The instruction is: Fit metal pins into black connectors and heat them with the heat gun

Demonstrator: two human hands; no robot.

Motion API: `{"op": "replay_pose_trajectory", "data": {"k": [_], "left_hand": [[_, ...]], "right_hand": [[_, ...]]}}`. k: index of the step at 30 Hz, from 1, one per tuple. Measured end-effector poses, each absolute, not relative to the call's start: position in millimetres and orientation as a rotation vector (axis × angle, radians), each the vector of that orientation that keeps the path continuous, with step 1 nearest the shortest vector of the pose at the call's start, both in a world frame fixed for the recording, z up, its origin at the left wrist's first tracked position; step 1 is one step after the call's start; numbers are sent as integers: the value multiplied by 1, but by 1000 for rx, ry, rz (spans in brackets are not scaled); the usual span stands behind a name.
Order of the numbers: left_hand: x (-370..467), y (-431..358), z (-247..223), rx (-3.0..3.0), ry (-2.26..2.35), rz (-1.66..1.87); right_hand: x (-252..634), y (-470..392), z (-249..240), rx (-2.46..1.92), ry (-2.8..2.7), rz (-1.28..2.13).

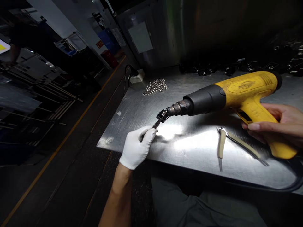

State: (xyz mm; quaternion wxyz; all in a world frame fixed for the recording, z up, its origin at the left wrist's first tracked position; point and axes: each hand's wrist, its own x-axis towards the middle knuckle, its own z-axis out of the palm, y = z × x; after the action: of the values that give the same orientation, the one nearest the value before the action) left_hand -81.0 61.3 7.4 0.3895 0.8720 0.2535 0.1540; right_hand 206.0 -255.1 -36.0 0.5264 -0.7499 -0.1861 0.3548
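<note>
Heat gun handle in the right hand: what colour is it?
The handle is yellow, seen best in the head view.

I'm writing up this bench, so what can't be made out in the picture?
All in the head view:
- Right hand: partly hidden by the yellow heat gun; its wrist is cut off by the right edge.
- Dark strip: lower end hidden in the gloved left hand.
- Small black part: too small for detail.
- Black pieces at the back: lost in shadow.
</note>
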Motion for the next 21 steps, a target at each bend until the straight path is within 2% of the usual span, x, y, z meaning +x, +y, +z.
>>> {"op": "replay_pose_trajectory", "data": {"k": [21], "left_hand": [[-78, 43, -2, 2269, 738, 598]], "right_hand": [[209, -254, -36, -1746, -491, 927]]}}
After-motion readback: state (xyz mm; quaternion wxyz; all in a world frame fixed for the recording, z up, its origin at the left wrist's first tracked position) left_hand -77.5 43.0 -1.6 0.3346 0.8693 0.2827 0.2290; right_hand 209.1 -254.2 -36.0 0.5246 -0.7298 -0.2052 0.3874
